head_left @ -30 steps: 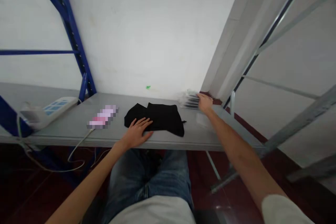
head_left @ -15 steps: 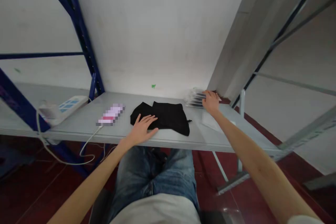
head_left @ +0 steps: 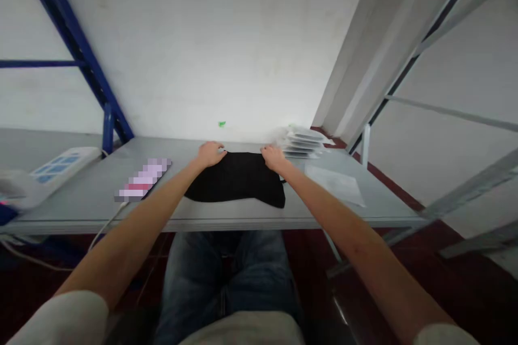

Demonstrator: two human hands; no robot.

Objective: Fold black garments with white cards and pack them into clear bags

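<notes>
A black cloth item (head_left: 240, 178) lies on the grey table with a curved near edge; its exact kind does not show. My left hand (head_left: 211, 154) is at its far left corner, fingers closed on the edge. At the far right corner, my right hand (head_left: 273, 157) pinches the cloth too. A short dark cord or tab sticks out at the right side, partly behind my right forearm. Just beyond my right hand stands a stack of flat clear plastic packets (head_left: 301, 143).
On the left lie a phone (head_left: 145, 179) with a white cable and a white power strip (head_left: 60, 170). A flat white sheet or bag (head_left: 335, 184) rests on the table (head_left: 380, 207) to the right. Blue rack posts (head_left: 87, 59) rise at the left, against a wall.
My right hand has left the plastic packets and come to the cloth's far right corner. My left hand has moved from lying on the cloth to its far left corner. The view has shifted slightly.
</notes>
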